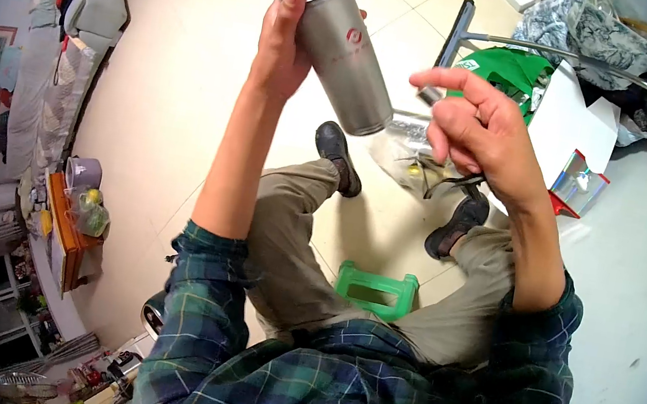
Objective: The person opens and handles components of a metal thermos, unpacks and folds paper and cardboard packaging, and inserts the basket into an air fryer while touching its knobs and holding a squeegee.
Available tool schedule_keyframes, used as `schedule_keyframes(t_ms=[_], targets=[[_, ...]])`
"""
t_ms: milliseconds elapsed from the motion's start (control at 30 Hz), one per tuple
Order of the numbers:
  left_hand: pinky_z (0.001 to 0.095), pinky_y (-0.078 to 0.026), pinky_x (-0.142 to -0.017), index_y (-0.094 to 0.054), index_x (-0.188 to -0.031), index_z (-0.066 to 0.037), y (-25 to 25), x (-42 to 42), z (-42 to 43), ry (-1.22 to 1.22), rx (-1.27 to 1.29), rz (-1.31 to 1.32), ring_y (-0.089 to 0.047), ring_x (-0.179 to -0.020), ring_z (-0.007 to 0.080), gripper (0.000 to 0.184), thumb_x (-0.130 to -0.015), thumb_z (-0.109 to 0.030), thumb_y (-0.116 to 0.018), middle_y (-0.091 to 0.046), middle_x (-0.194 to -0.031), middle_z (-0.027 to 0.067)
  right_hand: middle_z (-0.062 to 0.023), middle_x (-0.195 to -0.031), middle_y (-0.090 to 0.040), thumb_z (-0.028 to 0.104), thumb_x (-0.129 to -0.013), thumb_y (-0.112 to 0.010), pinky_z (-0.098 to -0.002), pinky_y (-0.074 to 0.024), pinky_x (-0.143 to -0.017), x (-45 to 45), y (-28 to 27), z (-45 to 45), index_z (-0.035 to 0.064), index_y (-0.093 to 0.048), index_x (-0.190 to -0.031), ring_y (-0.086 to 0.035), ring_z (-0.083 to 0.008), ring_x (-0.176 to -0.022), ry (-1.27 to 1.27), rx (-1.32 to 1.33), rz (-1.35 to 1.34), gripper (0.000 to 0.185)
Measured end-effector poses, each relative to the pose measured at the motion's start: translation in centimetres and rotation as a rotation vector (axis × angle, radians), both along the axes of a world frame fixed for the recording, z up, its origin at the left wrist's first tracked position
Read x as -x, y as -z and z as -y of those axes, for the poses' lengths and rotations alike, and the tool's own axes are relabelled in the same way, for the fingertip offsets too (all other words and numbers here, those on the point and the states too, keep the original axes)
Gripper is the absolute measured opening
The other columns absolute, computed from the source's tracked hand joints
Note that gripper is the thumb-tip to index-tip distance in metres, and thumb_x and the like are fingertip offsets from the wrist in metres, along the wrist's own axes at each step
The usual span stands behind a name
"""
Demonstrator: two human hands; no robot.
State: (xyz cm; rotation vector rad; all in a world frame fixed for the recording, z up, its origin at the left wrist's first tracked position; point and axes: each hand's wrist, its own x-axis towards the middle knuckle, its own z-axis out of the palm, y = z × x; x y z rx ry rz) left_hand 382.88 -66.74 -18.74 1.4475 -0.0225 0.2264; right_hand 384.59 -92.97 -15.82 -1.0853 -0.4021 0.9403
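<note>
My left hand (280, 47) is wrapped round a steel tumbler (345, 57), its thumb on the near side close to the shiny lid. The tumbler tilts, lid toward the upper left and base toward the lower right, with a small red logo on its side. To the right of the base, my right hand (483, 130) is curled, index finger stretched out to the left. Between its fingers shows the end of a small metal cylinder (430, 95); the rest is hidden in the hand. A dark cord (453, 182) hangs below this hand.
A green stool (377, 292) stands between my legs. Ahead right are a floor squeegee (457, 33), a green bag (507, 69), a white box (568, 114), a red-edged clear box (578, 187) and a clear plastic bag (398, 159). An orange wooden cabinet (65, 233) stands far left.
</note>
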Motion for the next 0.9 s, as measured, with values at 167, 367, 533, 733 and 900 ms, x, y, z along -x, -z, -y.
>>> schedule_keyframes(t_ms=[167, 367, 533, 733, 900], targets=[[0.0365, -0.055, -0.077, -0.05, -0.113, 0.0, 0.7, 4.0, 3.2, -0.094, -0.125, 0.097, -0.063, -0.092, 0.0234, 0.083, -0.073, -0.073, -0.051, -0.062, -0.099, 0.0143, -0.0051, -0.059, -0.057, 0.015, -0.084, -0.061, -0.0242, -0.0409, -0.049, 2.1, 0.4, -2.3, 0.0004, -0.051, -0.089, -0.052, -0.0088, -0.053, 0.259, 0.108, 0.524, 0.019], [0.0285, -0.051, -0.078, -0.047, -0.114, 0.001, 2.2, 5.4, 5.1, -0.185, 0.083, 0.118, -0.059, -0.09, 0.015, 0.083, -0.066, -0.063, -0.069, -0.058, -0.101, 0.0078, -0.013, -0.067, -0.06, 0.012, -0.077, -0.063, -0.0298, -0.0471, -0.059, 2.9, 1.5, -4.3, 0.0, -0.052, -0.089, -0.06, -0.0199, -0.062, 0.357, 0.168, 0.798, 0.02], [0.0287, -0.05, -0.079, -0.047, -0.115, 0.001, 2.5, 5.2, 4.3, -0.226, 0.029, 0.135, -0.059, -0.09, 0.0156, 0.086, -0.065, -0.065, -0.069, -0.058, -0.101, 0.0077, -0.0146, -0.07, -0.06, 0.013, -0.077, -0.063, -0.031, -0.0479, -0.062, 3.1, 1.6, -4.9, 0.0001, -0.052, -0.088, -0.06, -0.0223, -0.063, 0.376, 0.162, 0.799, 0.019], [0.0296, -0.053, -0.074, -0.048, -0.113, 0.0, 1.8, 5.3, 3.4, -0.204, 0.104, 0.098, -0.061, -0.087, 0.0163, 0.087, -0.064, -0.069, -0.065, -0.059, -0.098, 0.0096, -0.0013, -0.067, -0.055, 0.011, -0.084, -0.062, -0.0216, -0.0433, -0.053, 2.5, -0.1, -4.3, 0.0015, -0.053, -0.086, -0.052, -0.0073, -0.058, 0.306, 0.01, 0.526, 0.013], [0.0305, -0.052, -0.078, -0.049, -0.112, 0.001, 1.8, 5.8, 3.1, -0.139, 0.081, 0.059, -0.06, -0.091, 0.0161, 0.089, -0.062, -0.071, -0.066, -0.06, -0.099, 0.0095, 0.0025, -0.06, -0.049, 0.015, -0.088, -0.06, -0.0158, -0.0248, -0.041, 2.3, -0.5, -4.3, 0.0069, -0.051, -0.089, -0.037, -0.0004, -0.048, 0.386, -0.007, 0.49, 0.013]])
